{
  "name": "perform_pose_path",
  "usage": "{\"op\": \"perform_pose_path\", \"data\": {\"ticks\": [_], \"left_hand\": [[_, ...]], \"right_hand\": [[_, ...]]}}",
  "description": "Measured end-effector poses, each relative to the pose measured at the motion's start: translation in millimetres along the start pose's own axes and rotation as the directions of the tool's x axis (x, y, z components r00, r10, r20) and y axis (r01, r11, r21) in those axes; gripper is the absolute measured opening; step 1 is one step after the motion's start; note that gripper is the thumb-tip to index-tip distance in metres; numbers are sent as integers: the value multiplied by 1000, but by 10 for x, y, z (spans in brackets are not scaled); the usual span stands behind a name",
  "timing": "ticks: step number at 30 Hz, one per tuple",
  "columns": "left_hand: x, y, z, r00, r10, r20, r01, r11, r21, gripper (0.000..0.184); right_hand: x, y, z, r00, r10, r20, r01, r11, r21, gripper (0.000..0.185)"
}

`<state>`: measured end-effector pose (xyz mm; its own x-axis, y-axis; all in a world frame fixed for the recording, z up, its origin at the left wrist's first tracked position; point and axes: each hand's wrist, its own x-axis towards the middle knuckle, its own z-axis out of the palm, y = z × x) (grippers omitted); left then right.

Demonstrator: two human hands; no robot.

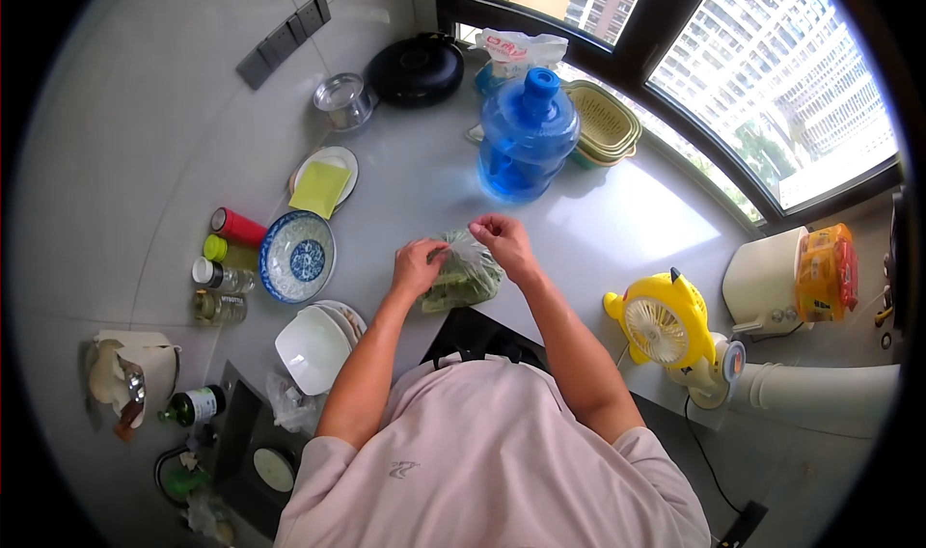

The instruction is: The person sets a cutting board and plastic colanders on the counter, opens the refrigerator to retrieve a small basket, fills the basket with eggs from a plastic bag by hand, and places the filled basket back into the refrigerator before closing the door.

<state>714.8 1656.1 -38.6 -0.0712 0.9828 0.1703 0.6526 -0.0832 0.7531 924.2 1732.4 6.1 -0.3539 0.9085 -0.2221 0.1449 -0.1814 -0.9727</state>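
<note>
A clear plastic bag of green leafy vegetables (463,286) rests on the grey counter in front of me. At the left of the bag's gathered top, my left hand (418,266) is closed with its fingertips pinching the plastic. My right hand (504,244) pinches the upper right of the same gathered plastic, thumb and forefinger pressed together. The bag's neck lies bunched between both hands. Which leaf is inside cannot be made out through the plastic.
Beyond the bag stands a large blue water jug (529,143). Left are a blue-patterned bowl (299,257), white bowls (313,348) and several bottles. A yellow fan (666,321) stands right. A black pan (417,70) and green baskets (605,119) sit at the back.
</note>
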Motion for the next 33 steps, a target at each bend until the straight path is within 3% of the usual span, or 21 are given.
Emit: {"op": "perform_pose_path", "data": {"ticks": [1,3,4,5,6,7,8,10,11,14,15,16,19,21,23,24,27,30,33], "left_hand": [[-9,-5,5,1000,-1,-22,1,1000,-9,13],[-24,-9,-11,997,-73,-3,72,994,-79,12],[-27,-17,-24,994,-108,7,108,988,-113,11],[-23,-27,-34,996,-89,12,90,992,-93,12],[-20,-47,-35,997,-69,20,70,995,-72,12],[-13,-63,-35,998,-46,29,48,998,-51,12],[-1,-73,-34,1000,-14,22,15,999,-43,13],[8,-60,-44,999,45,5,-45,999,-27,13],[-4,-62,-57,998,55,15,-55,998,-5,12],[-41,-32,-167,998,63,-6,-63,997,54,13],[-43,-69,-197,997,58,-44,-56,996,65,14],[-36,-100,-218,995,56,-82,-50,996,74,16],[-23,-177,-242,1000,-25,11,26,999,-25,19],[16,-195,-165,996,-19,87,18,1000,21,21],[53,-104,-111,987,9,159,-24,995,93,25],[59,23,-127,981,31,193,-59,988,141,28],[58,194,-173,981,79,179,-109,981,160,29],[64,228,-199,987,94,131,-110,986,126,30],[70,229,-133,986,150,76,-157,983,98,26]], "right_hand": [[-3,42,-19,1000,-2,-27,8,971,238,19],[-13,70,-68,997,10,-82,46,752,658,19],[32,180,-135,992,-2,-128,76,818,570,22],[71,309,-119,982,-140,-130,173,942,288,24],[58,361,-78,958,-270,-92,270,963,-18,25],[38,412,-49,925,-379,-17,355,880,-317,27],[6,462,-29,811,-577,101,532,654,-538,27],[-99,435,41,860,-476,183,479,629,-612,21],[-130,418,74,881,-419,222,454,612,-648,19],[-117,444,98,939,-343,-18,265,756,-599,10],[-115,477,63,948,-303,-91,202,802,-562,10],[-110,498,-24,974,-141,-175,63,919,-388,12],[-90,440,-166,974,-56,-221,-14,953,-303,18],[-163,335,-123,925,-357,-132,263,849,-458,26],[-163,211,3,806,-592,-9,488,672,-557,29],[-168,197,27,851,-518,86,474,687,-551,30],[-115,157,22,961,-254,108,264,727,-634,29],[-134,149,30,966,-258,22,238,854,-463,25],[-173,100,24,952,-301,49,291,847,-445,21]]}}
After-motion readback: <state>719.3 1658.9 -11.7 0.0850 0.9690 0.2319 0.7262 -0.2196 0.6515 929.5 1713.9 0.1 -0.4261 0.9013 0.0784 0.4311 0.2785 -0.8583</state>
